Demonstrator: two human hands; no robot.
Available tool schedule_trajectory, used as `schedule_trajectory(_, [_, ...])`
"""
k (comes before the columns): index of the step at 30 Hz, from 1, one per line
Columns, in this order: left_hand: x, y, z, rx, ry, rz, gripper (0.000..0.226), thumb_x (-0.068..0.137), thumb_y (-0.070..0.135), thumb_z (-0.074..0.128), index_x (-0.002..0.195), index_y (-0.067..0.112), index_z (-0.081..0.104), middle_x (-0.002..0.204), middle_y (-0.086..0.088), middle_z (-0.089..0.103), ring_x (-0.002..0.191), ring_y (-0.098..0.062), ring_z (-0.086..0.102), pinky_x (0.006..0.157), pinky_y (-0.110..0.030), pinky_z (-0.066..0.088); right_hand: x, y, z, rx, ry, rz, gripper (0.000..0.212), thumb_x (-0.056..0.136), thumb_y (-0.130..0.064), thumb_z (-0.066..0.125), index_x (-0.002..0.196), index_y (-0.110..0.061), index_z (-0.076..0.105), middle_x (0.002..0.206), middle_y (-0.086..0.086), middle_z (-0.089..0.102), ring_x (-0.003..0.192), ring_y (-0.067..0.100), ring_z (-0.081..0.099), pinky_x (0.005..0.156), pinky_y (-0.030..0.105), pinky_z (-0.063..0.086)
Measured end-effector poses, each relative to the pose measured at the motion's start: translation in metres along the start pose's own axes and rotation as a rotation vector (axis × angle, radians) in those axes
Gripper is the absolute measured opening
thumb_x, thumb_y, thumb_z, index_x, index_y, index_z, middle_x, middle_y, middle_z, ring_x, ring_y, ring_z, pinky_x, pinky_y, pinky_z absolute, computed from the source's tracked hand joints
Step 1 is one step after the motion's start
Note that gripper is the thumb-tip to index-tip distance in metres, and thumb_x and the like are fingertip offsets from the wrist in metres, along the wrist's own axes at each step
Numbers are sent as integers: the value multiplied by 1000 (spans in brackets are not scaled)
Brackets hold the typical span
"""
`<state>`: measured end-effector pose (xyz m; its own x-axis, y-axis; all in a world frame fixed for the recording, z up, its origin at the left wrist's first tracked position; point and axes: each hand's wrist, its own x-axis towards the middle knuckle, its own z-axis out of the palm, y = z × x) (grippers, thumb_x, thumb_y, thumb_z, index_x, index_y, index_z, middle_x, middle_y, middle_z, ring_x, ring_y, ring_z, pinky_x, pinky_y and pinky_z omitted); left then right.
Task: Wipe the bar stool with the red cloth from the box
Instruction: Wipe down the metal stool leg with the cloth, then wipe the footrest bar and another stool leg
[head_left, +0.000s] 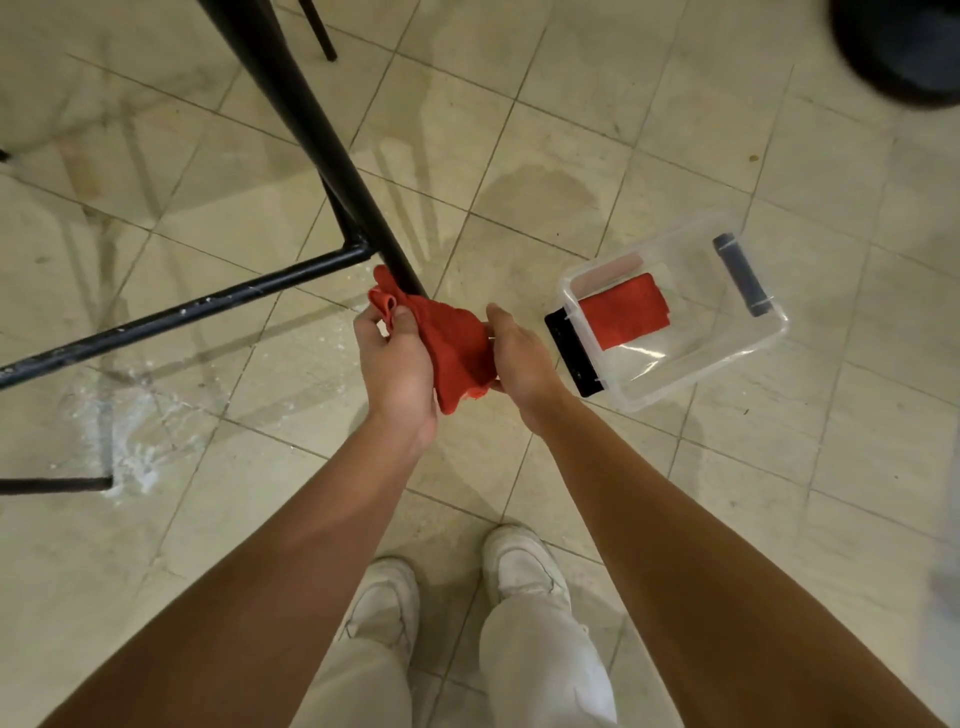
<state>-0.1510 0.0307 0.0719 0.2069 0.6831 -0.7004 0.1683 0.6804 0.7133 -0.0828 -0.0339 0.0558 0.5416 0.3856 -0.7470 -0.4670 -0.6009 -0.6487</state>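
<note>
The left hand (395, 364) pinches the red cloth (460, 345) by its top and the right hand (519, 364) grips its far side, fingers hidden beneath, probably bunching it. The bar stool (311, 124) leg stands just beyond the left fingers (402, 318). The box (748, 343) lies right of them.

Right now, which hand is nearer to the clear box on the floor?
Right. The right hand holds the red cloth just beside the clear box; the left hand grips the cloth's far side, by the stool leg.

Pale trousers (540, 670), white sneakers (524, 566)
</note>
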Motion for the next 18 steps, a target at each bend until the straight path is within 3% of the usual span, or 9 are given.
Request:
schedule_trajectory(2, [-5, 2, -2, 40, 5, 86, 26, 102, 25, 37, 127, 22, 42, 111, -1, 59, 95, -14, 61, 73, -25, 51, -6, -6, 2, 4, -15, -15, 38, 99, -43, 30, 81, -22, 57, 84, -4, 56, 92, 17, 56, 101, 45, 42])
schedule_trajectory(4, [-3, 5, -1, 145, 9, 112, 25, 103, 26, 34, 126, 26, 42, 111, 2, 57, 95, -12, 59, 71, -24, 49, -11, -9, 6, -15, -38, -37, 39, 98, -45, 30, 82, -23, 57, 93, 0, 60, 97, 18, 57, 102, 45, 42])
schedule_trajectory(8, [0, 22, -4, 162, -40, -61, 29, 103, 24, 33, 129, 28, 44, 118, -5, 58, 98, -21, 60, 78, -38, 51, -21, -14, 9, -55, -31, -42, 42, 97, -47, 29, 97, -18, 60, 115, 8, 61, 108, 25, 57, 102, 47, 41])
schedule_trajectory(12, [-18, 35, -17, 160, -72, 19, 32, 103, 28, 34, 134, 27, 42, 124, -5, 58, 107, -23, 60, 91, -44, 52, -37, -26, 12, -45, -38, -42, 38, 99, -45, 28, 91, -20, 55, 107, 3, 59, 105, 22, 56, 101, 42, 42])
schedule_trajectory(18, [-41, 52, -36, 297, -121, -97, 23, 103, 23, 33, 122, 25, 46, 101, -1, 60, 82, -16, 59, 65, -31, 49, -59, -45, 29, -77, -75, -68, 41, 96, -45, 37, 111, -13, 58, 105, 4, 61, 97, 20, 58, 85, 33, 46])
